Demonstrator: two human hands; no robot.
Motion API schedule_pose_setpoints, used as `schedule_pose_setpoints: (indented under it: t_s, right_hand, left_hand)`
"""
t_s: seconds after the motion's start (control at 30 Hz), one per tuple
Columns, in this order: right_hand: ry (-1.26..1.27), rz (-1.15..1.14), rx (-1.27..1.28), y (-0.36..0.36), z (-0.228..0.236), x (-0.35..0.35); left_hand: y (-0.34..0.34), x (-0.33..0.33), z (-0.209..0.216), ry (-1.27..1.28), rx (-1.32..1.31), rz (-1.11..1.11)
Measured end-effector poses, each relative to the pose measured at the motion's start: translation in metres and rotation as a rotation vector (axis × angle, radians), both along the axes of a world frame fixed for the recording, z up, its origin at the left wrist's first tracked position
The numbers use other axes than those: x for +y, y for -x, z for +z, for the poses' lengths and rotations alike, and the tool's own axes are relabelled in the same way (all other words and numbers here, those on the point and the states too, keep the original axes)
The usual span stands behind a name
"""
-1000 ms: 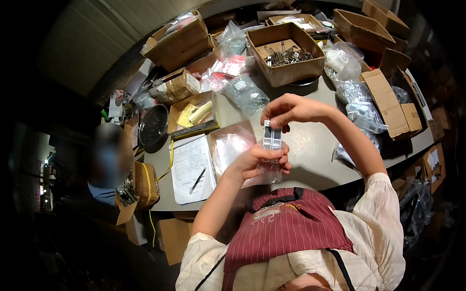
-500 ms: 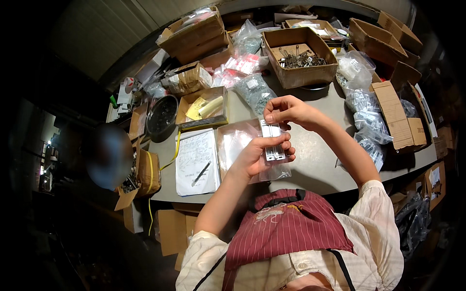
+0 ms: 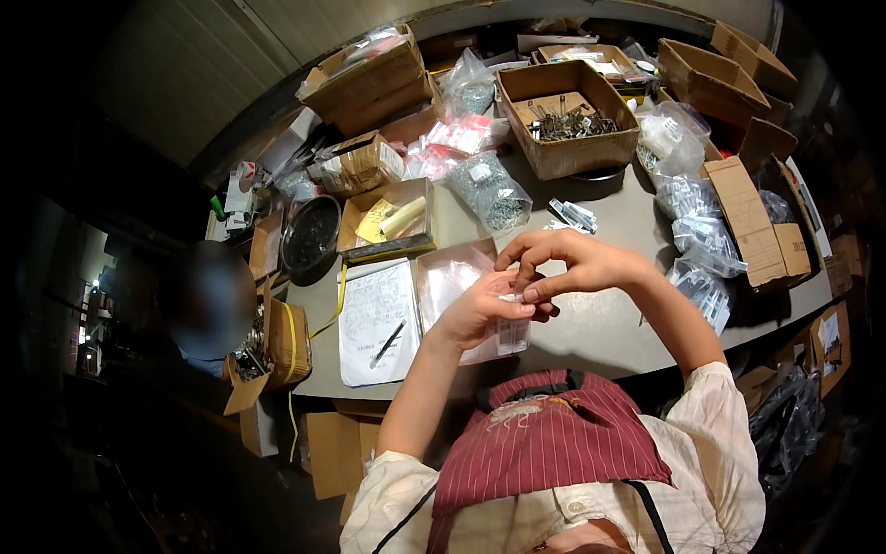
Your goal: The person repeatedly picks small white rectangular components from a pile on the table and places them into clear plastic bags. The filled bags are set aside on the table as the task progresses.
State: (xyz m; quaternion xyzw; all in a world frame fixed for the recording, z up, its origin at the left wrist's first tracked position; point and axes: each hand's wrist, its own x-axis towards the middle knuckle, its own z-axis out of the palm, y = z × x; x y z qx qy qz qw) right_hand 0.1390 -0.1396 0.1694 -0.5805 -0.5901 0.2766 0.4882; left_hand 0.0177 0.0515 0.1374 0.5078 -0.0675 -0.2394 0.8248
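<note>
Clear plastic fills the left hand (image 3: 480, 311) as a small bag (image 3: 513, 338) is held upright at a cluttered worktable (image 3: 614, 309).

The left hand's fingers curl around the bag, which hangs between the table's near edge and an open notebook (image 3: 366, 309) to the left; the right hand (image 3: 583, 262) meets it from above, thumb and fingertips drawn close at its top, though whether they grip cannot be told. Beyond the right hand lie shiny pale pieces (image 3: 576, 216), near a bag of small metal parts (image 3: 489, 189) and a cardboard box (image 3: 577, 162).
</note>
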Motion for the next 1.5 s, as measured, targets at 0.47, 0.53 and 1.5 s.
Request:
schedule_pose_setpoints:
  t_s: [0.47, 0.53, 1.5]
  right_hand:
    - [-0.268, -0.583, -0.283, 0.038, 0.003, 0.009]
    - [-0.283, -0.598, -0.267, 0.041, 0.001, 0.009]
    - [-0.301, -0.150, -0.482, 0.097, -0.091, 0.106]
  left_hand:
    - [0.025, -0.011, -0.010, -0.274, -0.351, 0.898]
    - [0.030, -0.013, -0.008, -0.226, -0.327, 0.985]
    - [0.204, 0.078, -0.052, -0.603, -0.307, 1.590]
